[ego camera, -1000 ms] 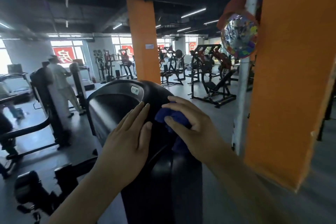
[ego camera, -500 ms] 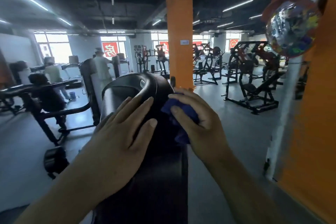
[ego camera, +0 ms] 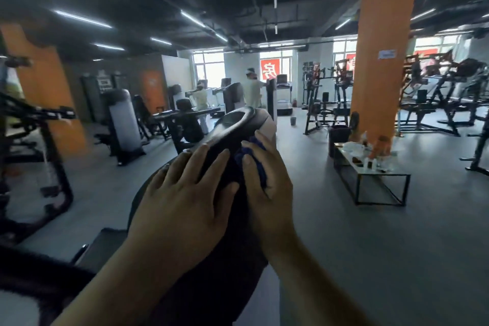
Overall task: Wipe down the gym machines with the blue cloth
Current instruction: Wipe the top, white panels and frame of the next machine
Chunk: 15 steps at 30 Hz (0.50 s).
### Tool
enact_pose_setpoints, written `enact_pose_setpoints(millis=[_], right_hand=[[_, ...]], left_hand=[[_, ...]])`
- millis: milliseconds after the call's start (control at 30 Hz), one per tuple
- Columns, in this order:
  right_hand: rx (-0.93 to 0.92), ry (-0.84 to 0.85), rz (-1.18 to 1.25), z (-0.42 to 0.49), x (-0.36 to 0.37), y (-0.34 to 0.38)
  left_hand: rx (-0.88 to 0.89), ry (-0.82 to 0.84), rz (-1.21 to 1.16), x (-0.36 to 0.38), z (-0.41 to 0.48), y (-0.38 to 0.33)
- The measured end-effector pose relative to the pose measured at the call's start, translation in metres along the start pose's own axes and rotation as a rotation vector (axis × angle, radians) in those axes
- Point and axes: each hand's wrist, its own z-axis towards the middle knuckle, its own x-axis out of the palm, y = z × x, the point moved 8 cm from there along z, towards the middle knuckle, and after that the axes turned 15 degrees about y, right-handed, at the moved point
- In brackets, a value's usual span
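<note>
The blue cloth (ego camera: 260, 165) is bunched up against the right side of the black gym machine (ego camera: 232, 124). The right hand (ego camera: 267, 190) holds it there, fingers (ego camera: 270, 151) curled around it. The left hand (ego camera: 182, 204) lies flat on the machine, its fingers straight and spread apart. An orange pillar (ego camera: 381, 61) stands far behind.

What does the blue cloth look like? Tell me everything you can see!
The blue cloth is dark blue, soft-looking fabric, bunched into a wad. Most of it is hidden under the right hand, whose thumb and fingers curl round it; only creased bits peek out between them. It is pressed against the rounded black machine cover.
</note>
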Motion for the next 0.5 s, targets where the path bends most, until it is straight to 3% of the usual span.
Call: enact_pose_setpoints(millis=[200,367,500], right_hand=[[-0.152,0.146,0.003,0.000,0.006,0.004],[-0.031,0.149,0.024,0.029,-0.016,-0.029],[-0.149,0.280,-0.058,0.035,-0.017,-0.027]], left_hand=[[-0.088,-0.002,0.110,0.001,0.002,-0.011],[-0.182,0.073,0.200,0.001,0.012,-0.022],[-0.232,0.070,0.222,0.000,0.026,-0.036]])
